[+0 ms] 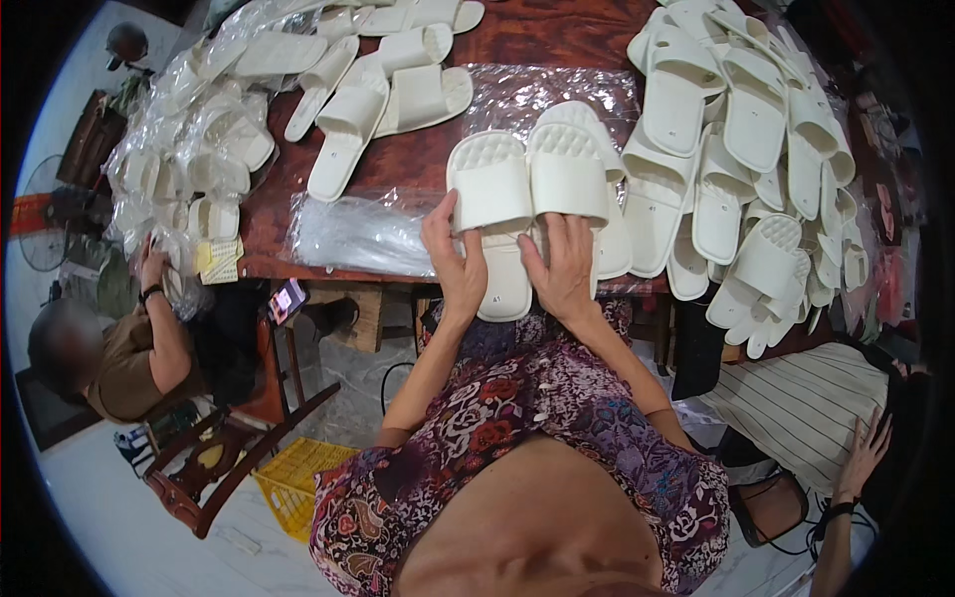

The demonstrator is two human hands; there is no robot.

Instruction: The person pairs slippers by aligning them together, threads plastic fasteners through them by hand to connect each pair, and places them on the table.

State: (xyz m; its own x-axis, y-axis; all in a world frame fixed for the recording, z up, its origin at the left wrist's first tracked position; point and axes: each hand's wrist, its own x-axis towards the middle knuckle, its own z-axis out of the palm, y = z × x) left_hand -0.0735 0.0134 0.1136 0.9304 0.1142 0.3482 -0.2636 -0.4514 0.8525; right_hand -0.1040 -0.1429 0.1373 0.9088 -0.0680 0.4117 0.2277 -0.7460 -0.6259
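Two white slide slippers with quilted footbeds lie side by side at the table's front edge. My left hand (456, 261) grips the side of the left slipper (492, 184) at its strap, the thumb side along the outer edge and fingertips at the strap's lower edge. My right hand (565, 267) has its fingers tucked at the strap opening of the right slipper (569, 184). Its thumb rests near the left slipper's heel. More white slippers lie partly hidden beneath the right one. Clear plastic bags (363, 234) lie flat left of my left hand.
Loose white slippers (761, 99) are heaped at the right; bagged ones (214, 129) pile at the left of the red-brown table (557, 35). One person (149, 348) sits at the left, another (860, 468) at the right. A wooden chair (214, 468) and yellow crate (298, 483) stand below.
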